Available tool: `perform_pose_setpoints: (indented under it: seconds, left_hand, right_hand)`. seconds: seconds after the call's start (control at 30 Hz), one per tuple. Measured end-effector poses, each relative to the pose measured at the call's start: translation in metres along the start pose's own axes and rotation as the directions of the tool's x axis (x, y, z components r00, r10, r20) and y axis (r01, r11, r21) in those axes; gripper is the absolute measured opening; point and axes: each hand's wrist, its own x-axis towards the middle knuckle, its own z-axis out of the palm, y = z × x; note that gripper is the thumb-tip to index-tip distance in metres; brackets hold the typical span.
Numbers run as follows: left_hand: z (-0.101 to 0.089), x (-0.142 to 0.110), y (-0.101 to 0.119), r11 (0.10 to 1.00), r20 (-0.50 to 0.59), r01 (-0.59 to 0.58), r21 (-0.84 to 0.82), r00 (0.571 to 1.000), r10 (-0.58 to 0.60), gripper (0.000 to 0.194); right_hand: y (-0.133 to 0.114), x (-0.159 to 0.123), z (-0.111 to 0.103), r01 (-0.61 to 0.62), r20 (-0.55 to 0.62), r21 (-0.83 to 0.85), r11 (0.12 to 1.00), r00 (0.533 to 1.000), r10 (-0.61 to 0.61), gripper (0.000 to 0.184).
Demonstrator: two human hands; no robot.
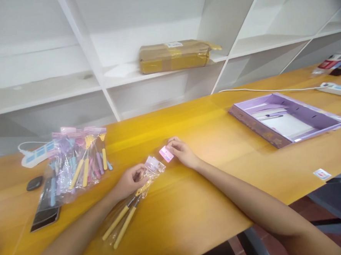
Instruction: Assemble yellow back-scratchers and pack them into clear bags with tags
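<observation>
My left hand (pixel 133 179) pinches a clear plastic bag (pixel 154 167) near its top end. Inside that bag lie two yellow-handled back scratchers (pixel 124 220), their claw heads partly hidden by my fingers. Between the thumb and fingers of my right hand (pixel 182 151) is a small pink card (pixel 166 154), held just beyond the bag's mouth and apart from it. A pile of bagged back scratchers (pixel 82 163) in yellow, pink, blue and purple lies left of my left hand.
A dark phone (pixel 46 218) lies partly under the pile, near a black oval object (pixel 34 183) and a white power strip (pixel 37 154). At right stands a purple open box (pixel 291 120) with papers and a pen. A taped carton (pixel 174 58) sits on the shelf.
</observation>
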Motion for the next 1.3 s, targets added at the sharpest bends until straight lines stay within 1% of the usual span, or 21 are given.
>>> perform_pose_setpoints:
  seconds: [0.03, 0.1, 0.13, 0.17, 0.2, 0.27, 0.33, 0.37, 0.43, 0.53, 0.67, 0.73, 0.8, 0.83, 0.9, 0.97, 1.03, 1.1, 1.17, 1.23, 1.3]
  left_hand:
    - [-0.001, 0.001, -0.001, 0.999, -0.020, -0.012, -0.030, 1.000, 0.012, 0.037]
    - [-0.002, 0.002, -0.001, 0.994, -0.046, -0.062, -0.093, 0.997, 0.058, 0.034]
    - [-0.002, 0.003, -0.001, 0.989, -0.043, -0.092, -0.117, 0.995, 0.088, 0.032]
    - [-0.002, 0.003, 0.000, 0.984, -0.027, -0.120, -0.132, 0.993, 0.117, 0.031]
    - [-0.002, 0.003, 0.001, 0.980, -0.005, -0.141, -0.137, 0.990, 0.142, 0.029]
    - [-0.002, 0.003, 0.002, 0.978, 0.039, -0.155, -0.140, 0.986, 0.162, 0.025]
    - [-0.001, 0.002, 0.004, 0.976, 0.071, -0.139, -0.166, 0.986, 0.152, 0.023]
    - [-0.001, 0.002, 0.004, 0.975, 0.083, -0.127, -0.184, 0.986, 0.145, 0.022]
    - [0.000, 0.002, 0.006, 0.973, 0.094, -0.108, -0.202, 0.987, 0.129, 0.020]
    - [-0.001, 0.003, 0.005, 0.978, 0.084, -0.084, -0.191, 0.991, 0.101, 0.017]
    - [-0.003, 0.005, -0.001, 0.974, 0.102, -0.088, -0.208, 0.988, 0.112, 0.013]
    - [-0.004, 0.006, -0.005, 0.975, 0.100, -0.071, -0.211, 0.991, 0.093, 0.014]
    - [-0.003, 0.006, -0.008, 0.974, 0.085, -0.048, -0.223, 0.994, 0.069, 0.016]
    - [-0.003, 0.007, -0.009, 0.971, 0.077, -0.047, -0.232, 0.995, 0.067, 0.018]
    - [-0.002, 0.007, -0.010, 0.969, 0.067, -0.054, -0.240, 0.995, 0.072, 0.018]
    - [-0.003, 0.007, -0.010, 0.969, 0.065, -0.064, -0.239, 0.995, 0.082, 0.017]
    - [-0.003, 0.007, -0.010, 0.968, 0.065, -0.078, -0.240, 0.993, 0.096, 0.017]
    - [-0.003, 0.007, -0.010, 0.965, 0.059, -0.092, -0.244, 0.992, 0.109, 0.018]
    - [-0.003, 0.006, -0.010, 0.965, 0.049, -0.098, -0.244, 0.992, 0.113, 0.016]
    - [-0.003, 0.006, -0.009, 0.965, 0.048, -0.097, -0.243, 0.993, 0.112, 0.014]
    - [-0.003, 0.006, -0.008, 0.964, 0.047, -0.102, -0.246, 0.992, 0.117, 0.014]
  right_hand:
    - [0.000, 0.000, -0.003, 0.011, 0.064, -0.015, 1.000, 0.998, -0.010, 0.040]
    - [-0.003, -0.002, -0.004, 0.078, 0.208, -0.057, 0.995, 0.976, -0.064, 0.036]
    - [-0.006, -0.004, -0.002, 0.116, 0.253, -0.082, 0.990, 0.963, -0.092, 0.034]
    - [-0.008, -0.007, 0.001, 0.145, 0.269, -0.107, 0.984, 0.957, -0.111, 0.030]
    - [-0.010, -0.010, 0.006, 0.155, 0.256, -0.134, 0.979, 0.960, -0.117, 0.027]
    - [-0.014, -0.016, 0.016, 0.125, 0.161, -0.201, 0.972, 0.983, -0.093, 0.023]
    - [-0.016, -0.020, 0.025, 0.086, 0.086, -0.280, 0.956, 0.994, -0.064, 0.028]
    - [-0.016, -0.021, 0.028, 0.083, 0.078, -0.317, 0.945, 0.995, -0.061, 0.032]
    - [-0.015, -0.022, 0.033, 0.109, 0.114, -0.356, 0.928, 0.991, -0.073, 0.038]
    - [-0.010, -0.022, 0.035, 0.118, 0.167, -0.297, 0.947, 0.983, -0.070, 0.040]
    - [-0.003, -0.022, 0.033, 0.054, 0.107, -0.212, 0.976, 0.994, -0.031, 0.038]
    - [-0.002, -0.020, 0.029, 0.050, 0.074, -0.204, 0.978, 0.997, -0.035, 0.030]
    - [-0.003, -0.018, 0.024, 0.101, 0.088, -0.217, 0.971, 0.993, -0.083, 0.013]
    - [-0.004, -0.016, 0.021, 0.136, 0.104, -0.223, 0.965, 0.988, -0.116, 0.009]
    - [-0.006, -0.013, 0.017, 0.160, 0.122, -0.201, 0.967, 0.983, -0.137, 0.015]
    - [-0.005, -0.010, 0.014, 0.078, 0.143, -0.113, 0.991, 0.988, -0.062, 0.017]
    - [-0.004, -0.008, 0.011, -0.062, 0.217, 0.004, 0.998, 0.974, 0.060, 0.021]
    - [-0.002, -0.006, 0.008, -0.211, 0.321, 0.112, 0.971, 0.933, 0.165, 0.032]
    - [-0.003, -0.005, 0.005, -0.336, 0.395, 0.189, 0.923, 0.886, 0.242, 0.042]
    - [-0.005, -0.004, 0.002, -0.385, 0.424, 0.231, 0.894, 0.866, 0.264, 0.046]
    - [-0.009, -0.004, -0.001, -0.362, 0.379, 0.254, 0.897, 0.890, 0.252, 0.047]
